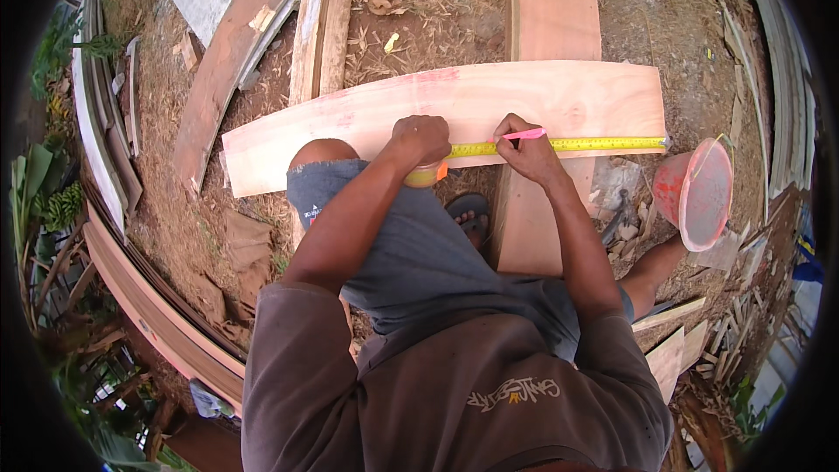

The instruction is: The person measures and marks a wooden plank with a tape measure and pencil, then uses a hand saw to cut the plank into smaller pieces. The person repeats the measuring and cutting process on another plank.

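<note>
A pale, slightly curved wooden plank point(587, 94) lies crosswise over other boards in front of me. My left hand point(422, 140) is closed on a yellow-and-orange tape measure point(428, 174) at the plank's near edge, beside my left knee. The yellow blade point(603, 143) stretches along that edge to the plank's right end. My right hand point(526, 147) grips a pink pencil-like marker point(529, 134) over the blade, right of my left hand. Faint reddish marks show on the plank's upper middle.
A wide board point(552, 9) and narrower boards point(306, 22) run under the plank. A red bucket point(675, 183) stands at the right. Curved planks point(157, 301) and leafy plants point(48, 175) are on the left, and scrap wood point(673, 350) lies at lower right. My sandalled foot shows below the plank.
</note>
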Demonstrator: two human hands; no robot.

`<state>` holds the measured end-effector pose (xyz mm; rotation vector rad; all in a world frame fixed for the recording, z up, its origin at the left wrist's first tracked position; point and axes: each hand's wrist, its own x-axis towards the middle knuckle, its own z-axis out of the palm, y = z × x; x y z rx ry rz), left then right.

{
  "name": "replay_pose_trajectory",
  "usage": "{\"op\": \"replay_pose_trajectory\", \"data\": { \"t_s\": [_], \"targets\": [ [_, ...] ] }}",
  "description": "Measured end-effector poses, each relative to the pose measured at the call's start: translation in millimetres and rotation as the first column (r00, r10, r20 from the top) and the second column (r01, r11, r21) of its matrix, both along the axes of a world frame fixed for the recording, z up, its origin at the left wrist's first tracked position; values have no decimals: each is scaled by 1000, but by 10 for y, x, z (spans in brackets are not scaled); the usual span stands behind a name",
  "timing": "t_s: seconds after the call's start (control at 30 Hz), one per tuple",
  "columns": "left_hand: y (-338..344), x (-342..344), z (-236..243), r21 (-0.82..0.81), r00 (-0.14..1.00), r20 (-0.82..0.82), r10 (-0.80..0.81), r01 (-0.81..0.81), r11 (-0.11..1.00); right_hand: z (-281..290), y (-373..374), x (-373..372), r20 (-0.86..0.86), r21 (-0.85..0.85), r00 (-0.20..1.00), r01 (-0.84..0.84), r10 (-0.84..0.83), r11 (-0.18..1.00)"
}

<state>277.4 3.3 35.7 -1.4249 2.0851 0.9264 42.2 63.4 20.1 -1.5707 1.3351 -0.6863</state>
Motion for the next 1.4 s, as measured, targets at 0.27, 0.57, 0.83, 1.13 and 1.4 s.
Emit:
{"op": "replay_pose_trajectory", "data": {
  "t_s": [0.27, 0.57, 0.83, 1.13, 1.4],
  "targets": [
    [-39, -31, 65, 62, 1000, 31, -2, 0, 998, 32, -13, 8, -25, 21, 1000, -8, 9, 1000],
    [-42, -21, 79, 62, 1000, 25, 5, -7, 998, 23, -17, 8, -53, 30, 999, -5, 6, 1000],
    [-54, -25, 91, 66, 1000, 12, -10, 9, 998, 10, -8, 10, -50, 24, 999, 6, -5, 1000],
    [-44, -24, -15, 64, 999, 36, -11, 8, 998, -19, -18, 13, 5, 80, 1000, 16, -17, 997],
    [-249, 115, 21, 409, 959, -284, -17, 137, 902, 376, 607, -474, 350, 133, 843, 387, -409, 912]
  ]
}}
